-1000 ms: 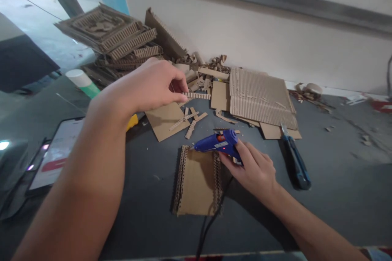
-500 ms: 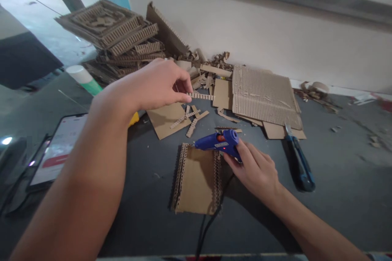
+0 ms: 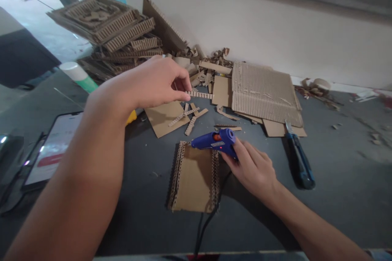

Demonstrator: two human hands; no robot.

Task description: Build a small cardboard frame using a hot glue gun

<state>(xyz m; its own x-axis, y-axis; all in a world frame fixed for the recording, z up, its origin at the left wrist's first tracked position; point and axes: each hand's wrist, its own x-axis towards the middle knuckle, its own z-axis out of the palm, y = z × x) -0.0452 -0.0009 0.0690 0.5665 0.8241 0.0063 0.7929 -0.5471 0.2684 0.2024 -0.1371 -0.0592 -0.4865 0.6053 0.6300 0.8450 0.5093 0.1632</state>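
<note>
My right hand [image 3: 252, 167] is wrapped round a blue hot glue gun [image 3: 216, 140] with a small red light on its side. The gun's nozzle points left, at the far left corner of a cardboard panel [image 3: 196, 179] edged along both long sides with corrugated strips. Whether the nozzle touches the panel I cannot tell. My left hand [image 3: 162, 81] pinches one end of a thin corrugated cardboard strip [image 3: 200, 95], held level above the table beyond the panel. Several loose strips [image 3: 191, 124] lie just below it, partly on a flat cardboard piece [image 3: 163, 120].
A blue utility knife [image 3: 300, 159] lies at right, its blade by stacked corrugated sheets [image 3: 263, 91]. Piled cardboard frames [image 3: 119, 28] stand back left. A phone [image 3: 52, 147] and a white-and-green tube [image 3: 78, 75] are left. The gun's black cord [image 3: 208, 222] runs toward the front edge.
The view has shifted slightly. Both hands keep their grips, and the glue gun stays at the panel's far edge with its nozzle near the left corner.
</note>
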